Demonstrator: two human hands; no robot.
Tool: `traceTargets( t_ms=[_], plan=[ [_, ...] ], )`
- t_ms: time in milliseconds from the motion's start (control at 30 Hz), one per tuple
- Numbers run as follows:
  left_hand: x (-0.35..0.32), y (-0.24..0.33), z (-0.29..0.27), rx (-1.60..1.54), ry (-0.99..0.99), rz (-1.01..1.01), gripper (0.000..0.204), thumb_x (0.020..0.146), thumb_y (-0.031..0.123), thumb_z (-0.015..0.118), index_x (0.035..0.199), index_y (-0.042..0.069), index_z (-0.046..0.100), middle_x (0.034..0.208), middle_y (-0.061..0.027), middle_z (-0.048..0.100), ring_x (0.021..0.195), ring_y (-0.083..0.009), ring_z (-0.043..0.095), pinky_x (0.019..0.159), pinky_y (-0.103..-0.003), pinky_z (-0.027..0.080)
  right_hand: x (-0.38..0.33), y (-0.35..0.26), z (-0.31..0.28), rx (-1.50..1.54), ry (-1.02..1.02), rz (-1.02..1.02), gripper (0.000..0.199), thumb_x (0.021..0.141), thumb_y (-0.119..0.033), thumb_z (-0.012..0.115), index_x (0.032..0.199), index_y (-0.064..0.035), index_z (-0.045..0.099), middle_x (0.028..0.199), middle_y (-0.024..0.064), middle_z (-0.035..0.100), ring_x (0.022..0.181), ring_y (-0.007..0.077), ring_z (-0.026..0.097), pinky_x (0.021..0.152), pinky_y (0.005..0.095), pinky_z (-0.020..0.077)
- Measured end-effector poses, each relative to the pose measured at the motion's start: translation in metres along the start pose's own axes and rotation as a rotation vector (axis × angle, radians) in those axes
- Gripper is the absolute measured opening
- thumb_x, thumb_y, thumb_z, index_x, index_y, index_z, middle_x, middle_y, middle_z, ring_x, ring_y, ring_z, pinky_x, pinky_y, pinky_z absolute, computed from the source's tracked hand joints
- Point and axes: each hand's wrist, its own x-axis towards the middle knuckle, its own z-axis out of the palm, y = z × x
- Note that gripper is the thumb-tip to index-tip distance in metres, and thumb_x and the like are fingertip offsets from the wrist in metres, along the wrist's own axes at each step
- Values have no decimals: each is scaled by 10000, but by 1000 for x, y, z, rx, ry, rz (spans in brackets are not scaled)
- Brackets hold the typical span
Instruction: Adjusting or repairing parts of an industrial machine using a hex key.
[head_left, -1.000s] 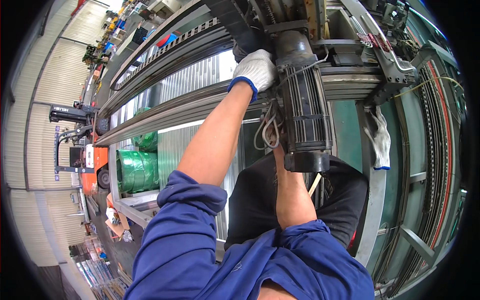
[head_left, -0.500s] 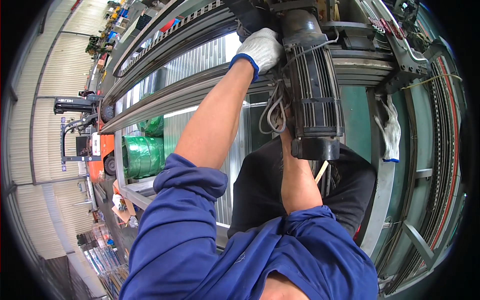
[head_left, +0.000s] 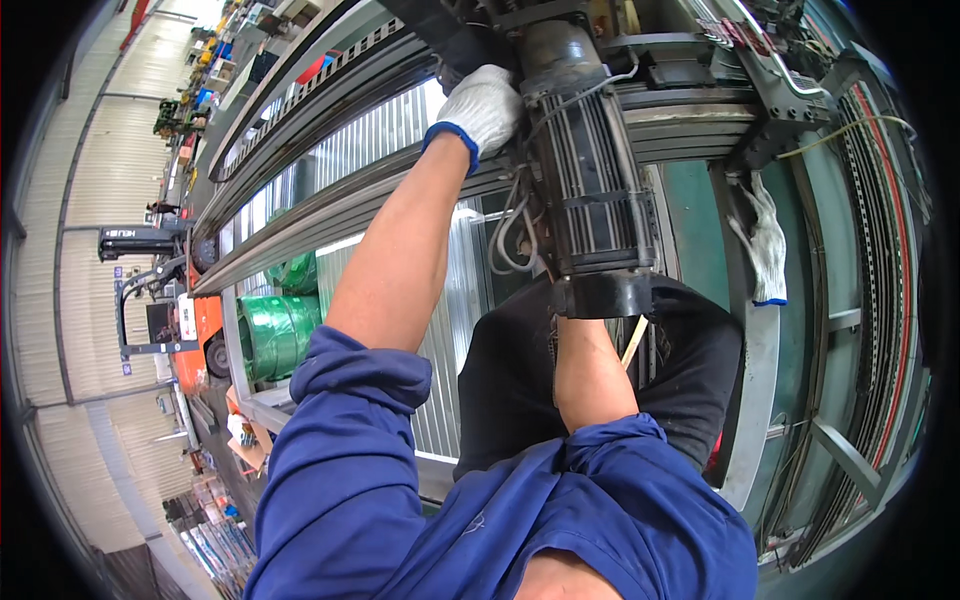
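My left hand [head_left: 487, 108], in a white knitted glove with a blue cuff, reaches up to the dark machine head beside the black cylindrical motor [head_left: 592, 180]. Its fingers curl in against the machine, and what they grip is hidden. My right forearm [head_left: 592, 370] is bare and goes up under the lower end of the motor. The motor covers the right hand, so its fingers do not show. A looped grey cable [head_left: 512, 240] hangs just left of the motor.
A spare white glove [head_left: 765, 240] hangs on the frame at right. Long metal rails [head_left: 330, 215] run across the left, above green-wrapped rolls [head_left: 280, 335]. An orange forklift [head_left: 200, 340] stands farther left. A thin yellowish stick [head_left: 634, 342] shows beneath the motor.
The whole view has shifted slightly, so the machine and my left hand sit farther left. My left hand stays against the machine; the right forearm is still under the motor.
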Motion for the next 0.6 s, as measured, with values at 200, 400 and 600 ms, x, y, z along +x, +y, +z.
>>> traceTargets(
  t_ms=[200, 400, 600],
  plan=[
    [23, -71, 39, -610, -10, -132, 190, 869, 75, 524, 950, -11, 673, 908, -292, 663, 921, -446, 644, 799, -471, 515, 30, -5, -4, -60, -57, -123, 291, 893, -426, 690, 919, -156, 583, 822, 17, 502, 733, 183, 466, 723, 390, 386],
    [-4, -19, 3, -536, 21, -92, 231, 918, 85, 486, 954, -13, 691, 883, -230, 701, 851, -366, 672, 773, -397, 509, 7, -24, 1, -84, -124, -205, 301, 888, -431, 694, 905, -158, 569, 808, 11, 478, 730, 177, 445, 715, 384, 370],
    [-70, -6, 18, -78, 469, -241, 391, 976, 442, 558, 1272, 201, 645, 1134, -186, 666, 1067, -354, 634, 915, -455, 502, 2, -49, 3, -137, -177, -224, 312, 883, -437, 698, 891, -160, 555, 795, 6, 454, 727, 172, 424, 706, 379, 355]
  ],
)
